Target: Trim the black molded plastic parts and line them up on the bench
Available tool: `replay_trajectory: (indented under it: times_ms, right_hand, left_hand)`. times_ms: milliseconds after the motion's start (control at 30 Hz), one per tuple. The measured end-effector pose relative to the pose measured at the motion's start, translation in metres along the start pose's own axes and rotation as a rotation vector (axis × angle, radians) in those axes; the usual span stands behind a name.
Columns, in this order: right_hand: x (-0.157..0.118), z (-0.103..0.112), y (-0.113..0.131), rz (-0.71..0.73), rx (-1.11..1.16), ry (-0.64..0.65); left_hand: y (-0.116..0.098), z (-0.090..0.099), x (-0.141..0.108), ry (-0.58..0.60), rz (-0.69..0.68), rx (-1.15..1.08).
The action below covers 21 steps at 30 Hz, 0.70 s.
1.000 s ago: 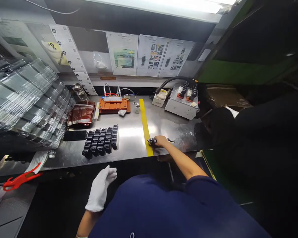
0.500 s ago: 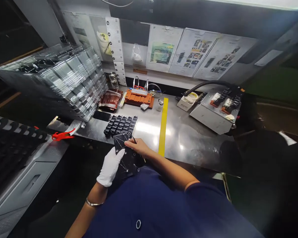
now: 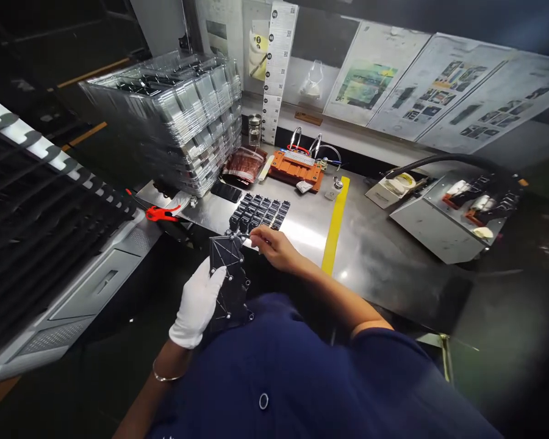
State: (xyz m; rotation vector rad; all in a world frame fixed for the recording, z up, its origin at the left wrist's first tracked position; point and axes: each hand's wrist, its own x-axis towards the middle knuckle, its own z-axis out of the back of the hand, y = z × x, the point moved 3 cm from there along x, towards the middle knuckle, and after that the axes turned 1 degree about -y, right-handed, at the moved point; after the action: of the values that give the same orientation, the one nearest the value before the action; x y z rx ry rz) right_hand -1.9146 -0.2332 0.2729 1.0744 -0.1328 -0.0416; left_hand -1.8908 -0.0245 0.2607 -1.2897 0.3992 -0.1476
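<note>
My left hand (image 3: 196, 300), in a white glove, grips the left edge of a black plastic panel (image 3: 227, 253) with its thumb on the face. The panel has diagonal ribs and several small round bosses, and I hold it upright in front of my body. My right hand (image 3: 277, 247) is bare and closed in a pinch at the panel's top right corner. A thin dark piece shows at its fingertips, too small to name. Just beyond the panel, rows of small black parts (image 3: 259, 211) lie on the metal table.
Stacked clear plastic trays (image 3: 196, 122) rise at the left, near a red air gun (image 3: 162, 213). An orange fixture (image 3: 296, 167) stands at the back. Yellow tape (image 3: 335, 225) crosses the metal table (image 3: 375, 268). A grey box machine (image 3: 439, 225) sits at the right.
The view has swung left, so the table things sit further right. My right hand has moved from the panel's face up to its top right corner. My left hand keeps its grip.
</note>
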Motion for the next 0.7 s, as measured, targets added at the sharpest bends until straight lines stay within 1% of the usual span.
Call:
replay_trajectory:
  times_ms: [67, 100, 167, 267, 400, 500, 700]
  right_hand:
    - [0.002, -0.006, 0.007, 0.102, -0.211, -0.070]
    - [0.003, -0.009, 0.009, 0.130, -0.303, -0.103]
    - [0.005, -0.016, 0.012, 0.141, -0.429, -0.140]
    - [0.007, -0.025, 0.015, 0.145, -0.548, -0.171]
    - [0.008, -0.030, 0.019, 0.171, -0.678, -0.173]
    - [0.010, -0.029, 0.020, 0.147, -0.755, -0.195]
    - [0.013, -0.028, 0.022, 0.163, -0.734, -0.203]
  left_hand:
    - [0.005, 0.007, 0.002, 0.015, -0.027, 0.024]
    - [0.007, 0.011, 0.003, 0.023, -0.038, 0.034]
    - [0.010, 0.016, 0.006, 0.045, -0.054, 0.047]
    - [0.015, 0.022, 0.010, 0.073, -0.055, 0.057]
    - [0.020, 0.026, 0.015, 0.104, -0.054, 0.008]
    - [0.020, 0.027, 0.017, 0.121, -0.046, -0.011]
    - [0.014, 0.030, 0.017, 0.140, -0.015, -0.053]
